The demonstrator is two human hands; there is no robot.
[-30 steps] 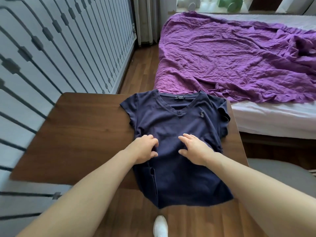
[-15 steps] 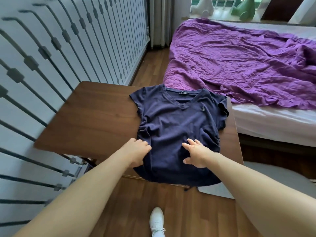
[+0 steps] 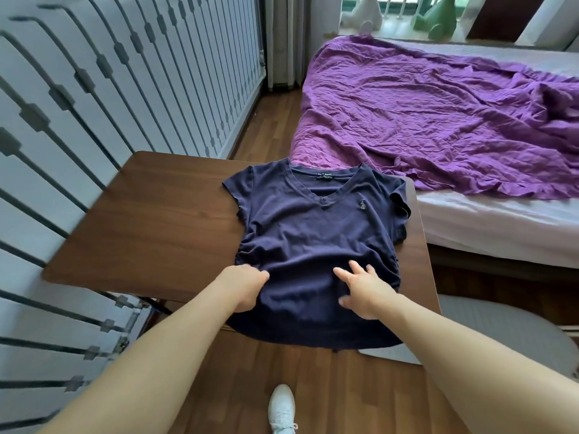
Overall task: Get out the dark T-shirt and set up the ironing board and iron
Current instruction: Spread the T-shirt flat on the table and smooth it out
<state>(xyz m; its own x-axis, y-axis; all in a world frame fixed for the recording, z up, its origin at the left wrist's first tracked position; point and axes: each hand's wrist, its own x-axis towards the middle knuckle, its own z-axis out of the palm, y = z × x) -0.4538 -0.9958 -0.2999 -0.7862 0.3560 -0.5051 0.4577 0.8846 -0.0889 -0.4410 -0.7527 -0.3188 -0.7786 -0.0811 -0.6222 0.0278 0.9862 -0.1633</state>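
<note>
Dark T-shirt [image 3: 313,233]: flat on wooden table [image 3: 163,214], hem now bunched up and overhanging near edge
Left hand [image 3: 247,285] curled into cloth; right hand [image 3: 363,291] spread on it; shirt out, no iron or board seen

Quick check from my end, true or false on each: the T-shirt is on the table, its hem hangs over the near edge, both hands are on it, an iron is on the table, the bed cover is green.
1. The dark T-shirt lies front up on the wooden table. True.
2. Its hem hangs over the table's near edge. True.
3. The left hand and right hand both rest on the shirt. True.
4. An iron stands on the table. False: none is visible.
5. The bed cover is green. False: it is purple.
</note>
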